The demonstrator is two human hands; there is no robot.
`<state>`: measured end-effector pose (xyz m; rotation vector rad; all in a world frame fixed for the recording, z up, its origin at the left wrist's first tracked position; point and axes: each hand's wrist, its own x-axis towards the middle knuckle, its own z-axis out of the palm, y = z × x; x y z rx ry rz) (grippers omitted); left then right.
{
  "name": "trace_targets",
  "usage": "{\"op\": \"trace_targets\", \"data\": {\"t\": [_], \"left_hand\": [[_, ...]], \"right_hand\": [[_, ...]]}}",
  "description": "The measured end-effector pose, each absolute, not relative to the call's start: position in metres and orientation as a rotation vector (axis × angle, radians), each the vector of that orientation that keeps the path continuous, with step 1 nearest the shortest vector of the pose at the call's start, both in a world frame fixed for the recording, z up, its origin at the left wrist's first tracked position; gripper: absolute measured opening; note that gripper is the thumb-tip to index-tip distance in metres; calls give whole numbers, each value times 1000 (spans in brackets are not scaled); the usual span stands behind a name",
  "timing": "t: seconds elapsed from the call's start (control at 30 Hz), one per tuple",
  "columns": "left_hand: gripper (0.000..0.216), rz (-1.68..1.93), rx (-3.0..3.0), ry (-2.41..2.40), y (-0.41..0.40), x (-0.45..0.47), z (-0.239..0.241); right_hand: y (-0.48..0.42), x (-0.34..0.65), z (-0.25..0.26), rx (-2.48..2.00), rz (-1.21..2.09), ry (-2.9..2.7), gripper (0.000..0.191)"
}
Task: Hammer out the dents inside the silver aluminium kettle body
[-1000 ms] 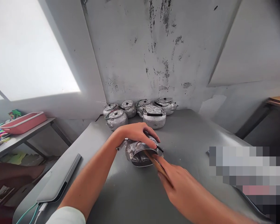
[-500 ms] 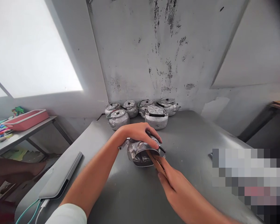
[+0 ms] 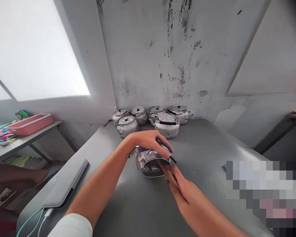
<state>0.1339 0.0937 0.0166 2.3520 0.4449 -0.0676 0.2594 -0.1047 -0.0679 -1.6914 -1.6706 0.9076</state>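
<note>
A dented silver metal kettle (image 3: pixel 141 160) lies tilted on the grey table, its open mouth facing me. My left hand (image 3: pixel 154 142) is closed over its top, fingers curled around the far side near the black handle (image 3: pixel 172 159). In my right hand (image 3: pixel 184 189) is a wooden stick (image 3: pixel 171 177), gripped along its length. The stick's far end reaches into the kettle's mouth, where its tip is hidden. Behind my left hand stand several silver lidded kettles, among them one with a black handle (image 3: pixel 167 130) and one (image 3: pixel 126 127) farther left.
A grey-white power bank (image 3: pixel 64 187) with cables lies at the table's left edge. On a side table at left sits a pink basket (image 3: pixel 31 125). A person's leg (image 3: pixel 17 177) shows below it. A stained wall (image 3: pixel 143 65) rises behind. The right edge is pixelated.
The whole view has shifted slightly, so things appear a little farther right. Both hands keep their hold, and the stick stays inside the kettle's mouth.
</note>
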Motion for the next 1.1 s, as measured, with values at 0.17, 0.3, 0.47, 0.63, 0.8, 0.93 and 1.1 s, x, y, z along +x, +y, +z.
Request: {"op": "trace_targets", "data": {"t": [0.17, 0.3, 0.47, 0.63, 0.8, 0.93, 1.1], "left_hand": [[43, -61, 2350, 437, 96, 134, 15], [43, -65, 2351, 437, 96, 134, 15], [43, -58, 2345, 443, 95, 134, 16], [43, -51, 2363, 450, 95, 134, 16], [43, -48, 2367, 445, 94, 134, 17], [44, -38, 2367, 441, 93, 134, 17], [44, -37, 2369, 443, 93, 135, 17]], "right_hand": [[-106, 259, -71, -1709, 840, -1724, 53], [-106, 259, -72, -1723, 806, -1761, 57], [-107, 264, -70, -1761, 914, -1755, 57], [-99, 265, -67, -1672, 915, -1795, 43], [-92, 260, -66, -1781, 1254, -1633, 32], [-94, 254, -65, -1766, 1288, -1602, 26], [-95, 251, -77, -1654, 1038, -1679, 24]]}}
